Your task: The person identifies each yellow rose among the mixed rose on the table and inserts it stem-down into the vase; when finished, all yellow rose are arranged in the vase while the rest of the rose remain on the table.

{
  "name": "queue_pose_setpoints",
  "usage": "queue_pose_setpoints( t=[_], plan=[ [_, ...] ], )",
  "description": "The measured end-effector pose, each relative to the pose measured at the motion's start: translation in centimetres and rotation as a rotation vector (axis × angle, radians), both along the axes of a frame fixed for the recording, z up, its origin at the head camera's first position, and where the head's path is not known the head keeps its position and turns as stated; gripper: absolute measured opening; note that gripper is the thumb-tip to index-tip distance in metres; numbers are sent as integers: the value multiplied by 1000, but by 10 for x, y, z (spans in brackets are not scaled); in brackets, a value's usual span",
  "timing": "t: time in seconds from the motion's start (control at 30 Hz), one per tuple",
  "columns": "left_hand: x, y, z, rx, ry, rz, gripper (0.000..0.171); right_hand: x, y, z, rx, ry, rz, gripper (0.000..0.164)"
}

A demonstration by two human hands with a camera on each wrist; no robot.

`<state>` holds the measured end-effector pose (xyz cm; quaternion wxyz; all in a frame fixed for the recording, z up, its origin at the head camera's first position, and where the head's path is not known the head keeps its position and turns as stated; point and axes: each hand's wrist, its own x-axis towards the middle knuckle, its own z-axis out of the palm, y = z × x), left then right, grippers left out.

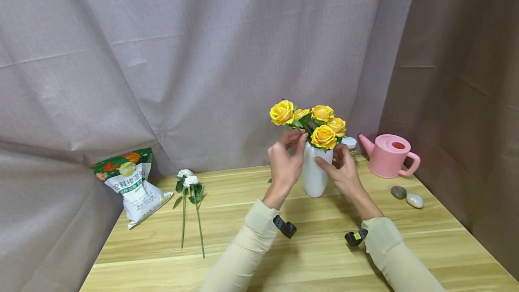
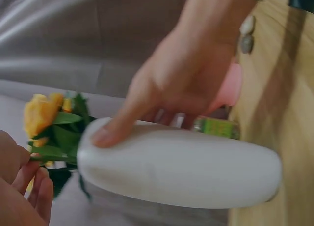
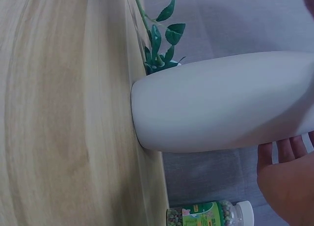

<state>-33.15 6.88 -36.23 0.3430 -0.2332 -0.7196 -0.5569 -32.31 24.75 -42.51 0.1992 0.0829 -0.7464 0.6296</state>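
Note:
A white vase (image 1: 315,177) stands upright on the wooden table with several yellow roses (image 1: 323,137) in its mouth. My left hand (image 1: 286,159) is at the left of the rim, thumb and fingers pinching a green rose stem (image 2: 51,158) just above it. My right hand (image 1: 344,172) holds the vase near its top: in the left wrist view the thumb lies along the near side, and in the right wrist view the fingers (image 3: 290,150) reach behind it. The lower stems are hidden inside the vase.
A pink watering can (image 1: 389,159) stands to the right, near a dark stone (image 1: 398,192) and a pale stone (image 1: 415,200). Behind the vase is a white-lidded jar (image 3: 206,214) of granules. Two white flowers (image 1: 190,181) and a white-green bag (image 1: 138,193) lie at the left.

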Motion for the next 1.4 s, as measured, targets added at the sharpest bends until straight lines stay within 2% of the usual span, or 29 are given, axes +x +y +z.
queue_pose_setpoints(
  t=[0.17, 0.33, 0.5, 0.7, 0.83, 0.93, 1.13, 1.4],
  plan=[
    [-6, 7, -16, -49, -61, 34, 15, -2, 1, -3, 4, 0, 5, 56],
    [-11, 12, -19, -97, -107, 47, 12, -15, 7, -18, -7, 38, -1, 52],
    [-7, 8, -15, -88, -121, 58, 13, -20, 6, -22, 4, 62, -7, 51],
    [-4, 6, 0, 29, -22, 44, 17, -20, 7, -20, 16, 61, -13, 52],
    [-4, 8, 7, 47, 17, 67, 20, -20, 9, -21, 17, 54, -19, 53],
    [-5, 9, 5, 36, -11, 77, 21, -19, 10, -23, 16, 51, -25, 54],
    [-12, 10, -6, 25, -116, 73, 16, -19, 10, -25, 10, 45, -19, 54],
    [-19, 13, -14, -64, -159, 64, 11, -20, 9, -23, -10, 31, -5, 57]
  ],
)
